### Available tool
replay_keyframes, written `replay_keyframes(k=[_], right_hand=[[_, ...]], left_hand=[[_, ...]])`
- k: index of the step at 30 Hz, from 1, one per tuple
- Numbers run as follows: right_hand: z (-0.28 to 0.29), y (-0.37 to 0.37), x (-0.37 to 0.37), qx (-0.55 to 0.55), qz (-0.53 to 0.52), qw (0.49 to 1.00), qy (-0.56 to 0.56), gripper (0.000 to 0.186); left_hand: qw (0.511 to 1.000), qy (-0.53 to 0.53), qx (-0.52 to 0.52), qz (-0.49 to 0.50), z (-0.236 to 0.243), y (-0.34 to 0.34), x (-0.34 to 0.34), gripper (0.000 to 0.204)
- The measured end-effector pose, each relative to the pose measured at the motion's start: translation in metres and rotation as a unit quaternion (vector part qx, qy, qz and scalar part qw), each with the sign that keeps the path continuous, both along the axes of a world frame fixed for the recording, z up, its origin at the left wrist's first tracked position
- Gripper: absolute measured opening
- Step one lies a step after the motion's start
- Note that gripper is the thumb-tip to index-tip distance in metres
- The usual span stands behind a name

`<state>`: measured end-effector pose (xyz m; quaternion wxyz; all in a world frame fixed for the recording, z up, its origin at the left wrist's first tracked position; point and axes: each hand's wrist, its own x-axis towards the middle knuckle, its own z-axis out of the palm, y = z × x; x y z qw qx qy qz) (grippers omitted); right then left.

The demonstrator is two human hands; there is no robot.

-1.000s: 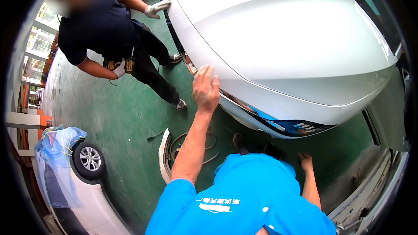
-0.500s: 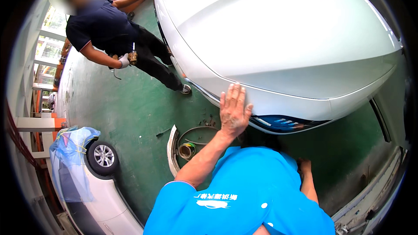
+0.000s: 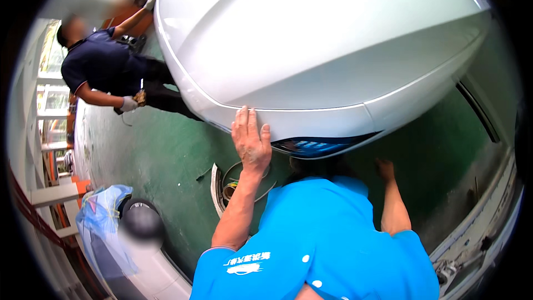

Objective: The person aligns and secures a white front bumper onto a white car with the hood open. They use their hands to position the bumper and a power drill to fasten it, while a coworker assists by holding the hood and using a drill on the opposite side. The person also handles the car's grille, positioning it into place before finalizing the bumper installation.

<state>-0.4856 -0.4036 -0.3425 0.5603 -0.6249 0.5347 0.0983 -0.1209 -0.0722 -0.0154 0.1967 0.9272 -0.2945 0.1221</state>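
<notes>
My left hand (image 3: pixel 252 141) lies flat on the front of a white car, its fingers pointing up to the seam between the bumper (image 3: pixel 288 122) and the hood (image 3: pixel 333 39). Its fingers are stretched out, and nothing is held. Just right of the palm sits a dark, glossy headlight (image 3: pixel 327 144). My right hand (image 3: pixel 384 169) hangs low at my right side, below the headlight's right end and apart from the car. It is small and shadowed there, so its fingers cannot be made out.
At the upper left, a co-worker (image 3: pixel 105 58) in dark clothes rests one gloved hand on the car and holds a power tool (image 3: pixel 140 97). A curved strip (image 3: pixel 216 189) and a tape roll (image 3: pixel 229 190) lie on the green floor (image 3: pixel 172 155). Lower left stands another white car (image 3: pixel 150 266) under blue plastic film (image 3: pixel 105 211).
My view has shifted, so the car and co-worker sit further left. My left hand still touches the car's front at the seam. My right forearm now shows more, away from my body.
</notes>
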Motion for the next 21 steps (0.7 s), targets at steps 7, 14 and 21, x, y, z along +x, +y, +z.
replay_keyframes(k=[7,14,21], right_hand=[[-0.085,0.022,-0.061,-0.255,0.268,0.929,-0.024,0.022],[-0.004,0.028,-0.038,-0.013,0.057,0.998,0.03,0.029],[-0.006,0.017,-0.04,-0.389,0.266,0.874,-0.121,0.013]], left_hand=[[0.993,-0.003,-0.005,-0.115,0.016,-0.049,-0.036,0.054],[0.976,0.0,-0.025,-0.217,0.017,-0.089,-0.057,0.053],[0.969,-0.017,-0.031,-0.246,0.004,-0.105,-0.07,0.059]])
